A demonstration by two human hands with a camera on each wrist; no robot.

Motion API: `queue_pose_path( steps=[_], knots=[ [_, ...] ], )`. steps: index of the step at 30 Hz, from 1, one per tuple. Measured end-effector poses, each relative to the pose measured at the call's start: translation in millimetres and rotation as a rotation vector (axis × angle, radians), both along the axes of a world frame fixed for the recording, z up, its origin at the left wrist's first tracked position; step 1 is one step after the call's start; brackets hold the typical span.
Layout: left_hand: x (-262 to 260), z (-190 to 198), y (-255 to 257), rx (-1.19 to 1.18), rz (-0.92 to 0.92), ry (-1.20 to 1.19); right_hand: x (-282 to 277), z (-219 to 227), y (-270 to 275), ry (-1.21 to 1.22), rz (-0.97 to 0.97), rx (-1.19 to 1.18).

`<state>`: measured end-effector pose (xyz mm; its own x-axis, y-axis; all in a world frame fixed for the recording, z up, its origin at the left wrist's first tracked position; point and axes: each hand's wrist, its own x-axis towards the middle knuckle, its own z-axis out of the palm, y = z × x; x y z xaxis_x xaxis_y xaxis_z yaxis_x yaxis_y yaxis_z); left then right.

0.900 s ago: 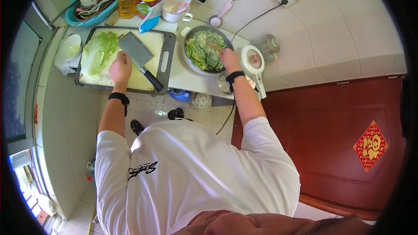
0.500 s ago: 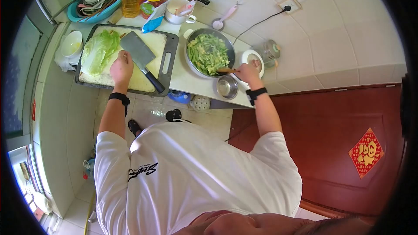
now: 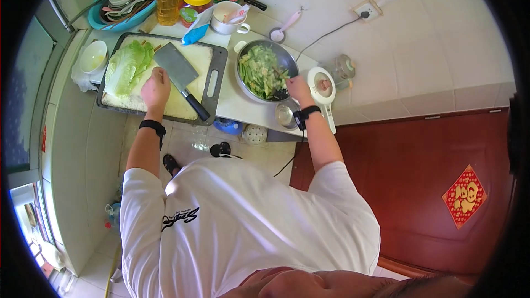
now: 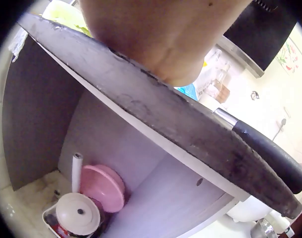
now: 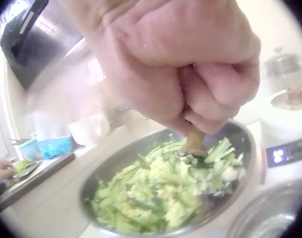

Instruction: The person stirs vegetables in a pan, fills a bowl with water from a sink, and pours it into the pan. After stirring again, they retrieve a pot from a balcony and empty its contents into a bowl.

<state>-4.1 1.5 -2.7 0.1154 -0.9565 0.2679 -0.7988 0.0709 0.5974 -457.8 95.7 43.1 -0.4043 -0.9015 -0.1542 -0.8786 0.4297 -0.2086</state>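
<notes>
Right fingers: I'm seeing the person's right hand (image 3: 300, 89) clenching round a short stretch of pale wooden handle (image 5: 194, 142), a rounded end showing below the fist.
Handle's long axis: it is slanting steeply from the fist into the food; whatever it is ending in, I'm not making out clearly.
Chopped green and pale vegetables (image 5: 151, 193): they are lying in a round, dark-lined pan (image 3: 286, 59), mostly to the left of the right fingers and a little beyond them, some directly under the fist.
Fist against rim: I'm placing it over the pan's right side, with the main heap spreading leftward from there.
Nearer hand: the right, clearly; the left hand (image 3: 155, 90) is staying out over the dark-edged cutting board (image 3: 220, 65), well apart from the pan.
Left fingers: they are curling near the cleaver blade; I'm not seeing anything in them, and I cannot tell whether they are pinching something.
Black-handled cleaver (image 3: 178, 67): it is lying on the board between the left hand and the pan, its handle pointing toward the person and rightward.
Small metal bowl (image 3: 285, 115): it is sitting on the white bench (image 3: 232, 99) just beside the pan, on the person's side.
</notes>
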Motion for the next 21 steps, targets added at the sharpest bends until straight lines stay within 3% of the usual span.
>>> queue_pose_path(
  steps=[2,5,8,9,12,16,21],
  knots=[
    [0.1,0.2,0.7,0.013,0.006,-0.008,7.1,30.5,8.4,-0.101,0.009,0.002],
    [-1.4,1.2,0.9,-0.041,-0.005,-0.013,-15.6,40.2,-14.3,0.001,0.02,-0.009],
    [-2.2,2.3,1.4,-0.012,-0.003,-0.031,-5.5,21.5,-30.9,0.029,-0.028,-0.079],
    [-2.4,1.4,2.7,-0.012,-0.002,-0.033,-3.8,-3.2,-33.1,0.077,-0.025,-0.116],
    [-1.7,2.1,0.4,-0.036,0.007,0.012,18.2,-4.8,-28.0,0.063,0.02,-0.065],
    [-3.5,2.8,1.7,-0.009,0.005,-0.022,15.9,16.9,-41.6,0.073,-0.017,-0.2],
    [-1.8,0.2,0.2,-0.046,0.018,-0.025,23.4,-20.8,-29.5,0.149,0.033,-0.115]
  ],
)
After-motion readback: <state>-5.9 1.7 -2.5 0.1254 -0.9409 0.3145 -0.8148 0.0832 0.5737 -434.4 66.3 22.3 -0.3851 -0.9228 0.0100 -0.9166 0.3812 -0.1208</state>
